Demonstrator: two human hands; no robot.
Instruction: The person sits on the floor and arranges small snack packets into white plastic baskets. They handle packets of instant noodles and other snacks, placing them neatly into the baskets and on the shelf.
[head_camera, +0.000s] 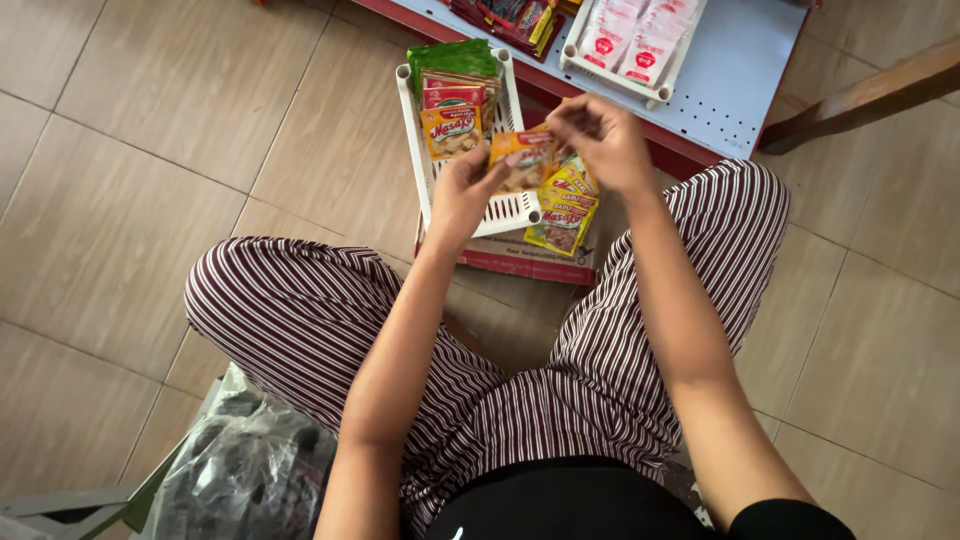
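Note:
My left hand (462, 192) and my right hand (600, 140) together hold a strip of yellow and orange seasoning sachets (530, 150) above a white plastic basket (505, 210). The strip hangs down from my hands, and its lower sachets (563, 215) drape over the basket's right side. Inside the basket lie more sachets (452, 128), orange and red ones in front and green ones at the far end. The basket rests on a red cardboard box (510, 262) on the floor between my knees.
A low grey shelf with a red edge (740, 70) holds a white tray of red-and-white packets (630, 45). A wooden leg (870, 95) stands at the right. A clear plastic bag (240, 470) lies by my left thigh. Tiled floor (150, 150) surrounds me.

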